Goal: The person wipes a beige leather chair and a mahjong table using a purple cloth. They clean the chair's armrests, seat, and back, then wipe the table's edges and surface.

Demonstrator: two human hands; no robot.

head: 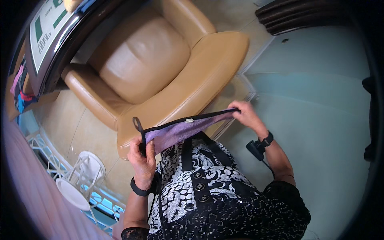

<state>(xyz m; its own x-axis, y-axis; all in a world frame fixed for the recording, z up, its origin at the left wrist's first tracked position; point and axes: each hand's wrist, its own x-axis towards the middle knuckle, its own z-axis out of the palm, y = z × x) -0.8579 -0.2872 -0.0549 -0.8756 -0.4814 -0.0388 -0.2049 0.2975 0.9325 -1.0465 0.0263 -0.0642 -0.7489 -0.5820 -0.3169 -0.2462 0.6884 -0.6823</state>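
Observation:
A purple terry cloth (177,132) with black edging, a small white tag and a black hanging loop is stretched between my two hands at the middle of the view. My left hand (143,159) grips its corner just below the loop, thumb on the purple face. Farther up and to the right, my right hand (247,115) pinches the opposite corner, its fingers bent over the black edge. The cloth spans the front of my black and white patterned apron (192,186), close to the front edge of a tan leather armchair (195,75).
Behind the chair stands a dark-framed table (48,39) with a patterned top. A white round stand (73,193) is at the lower left by a pink curtain (33,192). Folded coloured cloths (22,87) lie at the far left. A pale green glass-like panel (309,120) borders the right.

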